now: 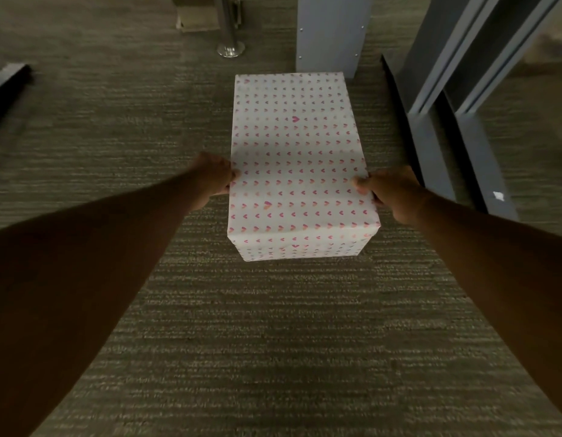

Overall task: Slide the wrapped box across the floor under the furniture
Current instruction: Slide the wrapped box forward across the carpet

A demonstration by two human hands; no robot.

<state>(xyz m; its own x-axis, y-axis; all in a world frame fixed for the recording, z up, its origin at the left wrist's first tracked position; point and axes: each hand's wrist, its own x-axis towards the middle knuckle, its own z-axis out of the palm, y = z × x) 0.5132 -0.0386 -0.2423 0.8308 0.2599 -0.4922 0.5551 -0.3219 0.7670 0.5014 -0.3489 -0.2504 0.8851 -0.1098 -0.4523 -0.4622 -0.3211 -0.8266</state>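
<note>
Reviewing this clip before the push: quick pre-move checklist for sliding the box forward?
1. Left hand on the box side: ok.
2. Right hand on the opposite side: ok.
3. Box flat on the carpet: ok.
4. Path ahead: not ok, grey panel stands right at the box's far end.
5. Clear of the grey frame on the right: ok, narrow gap.
6. Headroom under the furniture: cannot tell.

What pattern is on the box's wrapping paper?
Small pink and red hearts on white paper, covering the wrapped box; seen in the head view.

left hand (214, 179), right hand (390, 193), both gripping
</note>
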